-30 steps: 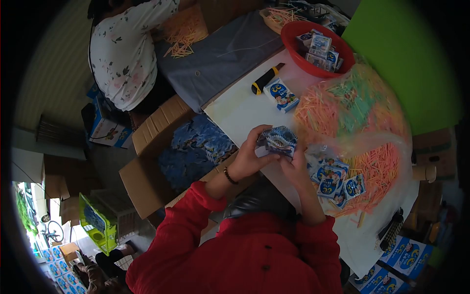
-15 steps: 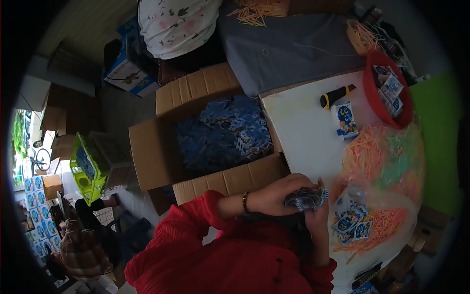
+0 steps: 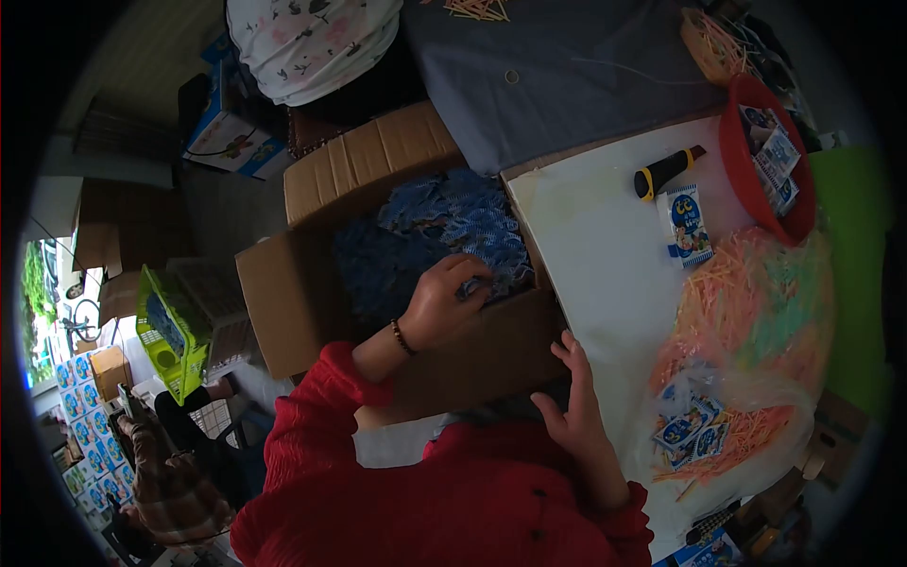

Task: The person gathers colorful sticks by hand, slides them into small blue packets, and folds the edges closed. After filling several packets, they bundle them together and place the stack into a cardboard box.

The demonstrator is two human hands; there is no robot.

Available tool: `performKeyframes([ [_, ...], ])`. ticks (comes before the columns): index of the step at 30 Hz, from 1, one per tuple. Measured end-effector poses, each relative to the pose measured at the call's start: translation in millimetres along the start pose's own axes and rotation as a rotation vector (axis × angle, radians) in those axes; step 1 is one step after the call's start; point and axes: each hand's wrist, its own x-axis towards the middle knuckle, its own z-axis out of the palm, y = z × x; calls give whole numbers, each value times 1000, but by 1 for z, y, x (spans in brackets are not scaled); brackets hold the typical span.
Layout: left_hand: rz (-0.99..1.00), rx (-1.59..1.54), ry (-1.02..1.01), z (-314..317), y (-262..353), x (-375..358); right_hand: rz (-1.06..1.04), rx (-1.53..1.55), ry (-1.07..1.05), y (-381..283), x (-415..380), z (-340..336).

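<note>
My left hand [image 3: 448, 304], a beaded bracelet at its wrist, reaches over the near side of a cardboard box [image 3: 288, 298]. Its fingers are curled; a bluish bit shows at the fingertips, but I cannot make out whether it is held or lies behind. Inside the box is a heap of small blue packets [image 3: 449, 213] with striped, zigzag edges. My right hand [image 3: 578, 411] is open and holds nothing, fingers apart, between the box and the white table [image 3: 605, 293]. To its right, several white-and-blue packets [image 3: 694, 430] lie on a clear plastic bag [image 3: 737, 378] of pink and green sticks.
A yellow-and-black utility knife [image 3: 666, 172] and one packet [image 3: 687, 225] lie on the table near a red basin [image 3: 767, 161] of packets. Another person's patterned top [image 3: 316, 42] shows behind the box. A green crate [image 3: 170, 331] and a second person [image 3: 179, 487] are at left.
My left hand has moved up and left from my right hand to above the box. My right hand has opened, and the crumpled packets between both hands no longer show there.
</note>
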Motion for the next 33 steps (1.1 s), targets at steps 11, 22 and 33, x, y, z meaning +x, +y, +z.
performKeyframes([
  [11, 157, 540, -481, 81, -116, 4, 6, -126, 16, -26, -49, -17],
  [22, 9, 370, 48, 80, -57, 18, 203, -224, 574, -42, -128, -81],
  [33, 555, 36, -495, 232, 208, -11, 641, -294, 1006, 35, -164, -124],
])
